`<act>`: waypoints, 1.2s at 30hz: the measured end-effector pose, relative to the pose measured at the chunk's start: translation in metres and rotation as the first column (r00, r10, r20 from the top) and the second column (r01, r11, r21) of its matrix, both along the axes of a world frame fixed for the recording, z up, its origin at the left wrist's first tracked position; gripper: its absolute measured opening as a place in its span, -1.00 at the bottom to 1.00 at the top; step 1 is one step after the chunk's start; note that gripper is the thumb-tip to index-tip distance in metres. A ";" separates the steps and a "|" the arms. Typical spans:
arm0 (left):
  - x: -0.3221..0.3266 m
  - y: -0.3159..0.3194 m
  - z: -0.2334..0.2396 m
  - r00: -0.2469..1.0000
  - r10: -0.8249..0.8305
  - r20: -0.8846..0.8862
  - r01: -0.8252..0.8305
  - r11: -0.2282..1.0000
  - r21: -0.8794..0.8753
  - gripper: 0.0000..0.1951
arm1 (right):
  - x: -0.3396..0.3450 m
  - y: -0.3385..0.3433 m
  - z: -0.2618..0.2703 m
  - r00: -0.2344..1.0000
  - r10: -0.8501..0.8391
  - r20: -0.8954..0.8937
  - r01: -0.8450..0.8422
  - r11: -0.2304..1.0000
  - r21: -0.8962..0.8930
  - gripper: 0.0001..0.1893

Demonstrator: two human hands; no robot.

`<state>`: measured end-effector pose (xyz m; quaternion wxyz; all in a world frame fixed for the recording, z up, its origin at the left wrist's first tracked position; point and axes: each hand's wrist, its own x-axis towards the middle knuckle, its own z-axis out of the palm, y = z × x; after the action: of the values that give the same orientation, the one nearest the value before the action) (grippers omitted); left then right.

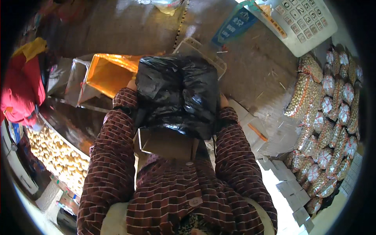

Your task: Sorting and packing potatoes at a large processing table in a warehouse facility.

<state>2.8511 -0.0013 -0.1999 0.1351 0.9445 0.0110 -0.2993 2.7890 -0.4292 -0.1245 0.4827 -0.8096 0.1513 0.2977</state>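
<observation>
A black plastic bag (pixel 176 94) is spread over the top of an open cardboard box (pixel 169 144) close in front of my body. My left hand (pixel 132 84) is at the bag's left side, its fingers mostly hidden behind the plastic. At the right side is my right hand (pixel 223 101), also largely covered by the bag's edge. An orange translucent bag or lined container (pixel 110 75) lies open just beyond my left hand. Behind the black bag, part of a clear plastic tray or lid (pixel 221 66) shows.
Net bags of small round nuts or bulbs (pixel 305 88) are stacked at the right. A scale with a keypad (pixel 302 26) stands at upper right. An orange-handled tool or marker (pixel 257 132) lies right. Pale pieces fill a container (pixel 55 152) at left, below red cloth (pixel 23 88).
</observation>
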 end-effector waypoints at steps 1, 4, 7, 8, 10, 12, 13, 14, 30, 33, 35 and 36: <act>-0.020 0.007 0.005 1.000 0.024 -0.007 -0.025 0.999 -0.024 -0.42 | -0.006 0.000 0.011 0.999 -0.008 -0.054 0.012 0.998 0.057 -0.47; -0.066 0.021 0.006 0.996 0.087 0.003 -0.086 0.992 -0.091 -0.42 | -0.030 -0.002 0.032 0.995 0.064 -0.079 -0.067 0.997 -0.039 -0.42; -0.087 0.019 -0.007 0.993 0.088 0.081 -0.075 0.985 -0.153 -0.41 | -0.053 -0.008 0.028 0.991 0.110 -0.071 -0.114 0.992 -0.056 -0.42; -0.093 0.017 -0.010 0.991 0.080 0.107 -0.060 0.983 -0.173 -0.41 | -0.060 -0.011 0.022 0.989 0.129 -0.069 -0.133 0.989 -0.066 -0.41; -0.105 0.014 -0.008 0.982 0.060 0.181 -0.018 0.974 -0.225 -0.41 | -0.070 -0.018 0.006 0.983 0.175 -0.059 -0.180 0.979 -0.096 -0.41; -0.119 0.012 0.005 0.981 0.145 0.131 -0.100 0.949 -0.300 -0.41 | -0.075 -0.024 -0.008 0.975 0.218 -0.046 -0.222 0.965 -0.138 -0.40; -0.129 0.011 0.016 0.944 0.329 0.015 -0.280 0.826 -0.490 -0.39 | -0.076 -0.026 -0.012 0.971 0.237 -0.036 -0.240 0.956 -0.168 -0.40; -0.140 0.010 0.027 0.846 0.507 -0.163 -0.499 0.649 -0.574 -0.36 | -0.078 -0.028 -0.015 0.969 0.247 -0.025 -0.247 0.949 -0.194 -0.40; -0.268 0.053 0.027 0.513 0.402 -0.759 -0.804 -0.086 -0.589 -0.60 | -0.182 -0.023 -0.006 0.955 0.284 -0.089 -0.295 0.945 -0.140 -0.47; -0.290 0.048 0.023 0.660 0.444 -0.605 -0.700 0.070 -0.711 -0.64 | -0.195 -0.018 -0.005 0.981 -0.192 -0.019 0.177 0.856 0.486 -0.41; -0.304 0.032 0.042 0.493 0.447 -0.746 -0.779 -0.154 -0.607 -0.66 | -0.201 -0.015 0.000 0.753 -0.466 -0.464 0.645 0.390 0.657 -0.38; -0.307 0.024 0.055 0.489 0.446 -0.749 -0.793 -0.130 -0.595 -0.67 | -0.204 -0.014 0.004 0.559 -0.475 -0.679 0.804 0.113 0.583 -0.38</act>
<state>2.5437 0.0226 -0.1448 0.7739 0.4783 0.3105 -0.2755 2.5855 -0.4437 -0.1206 0.8622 -0.2320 0.3967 0.2132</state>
